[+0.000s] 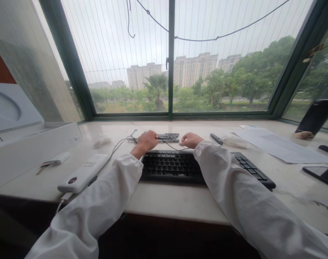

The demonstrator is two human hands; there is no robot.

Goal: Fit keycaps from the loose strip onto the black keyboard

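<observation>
A black keyboard (171,166) lies on the pale stone sill; many of its key positions look bare of caps, while caps show at its right end. Behind it, loose dark keycaps (168,136) stand in rows. At the left end of those rows is my left hand (146,141), its fingers curled closed against the caps. My right hand (191,140) is at their right end, fingers bent together in a pinch. Whatever either hand holds is hidden or too small to name. A thin black cable (171,146) runs behind the keyboard between both hands.
At left are a white power bank (84,172) with a cable, a small white device (58,158) and an open white box (37,147). To the right lie a dark pen-like tool (216,139), a paper sheet (282,144) and a phone (323,175). A window (170,116) closes the back.
</observation>
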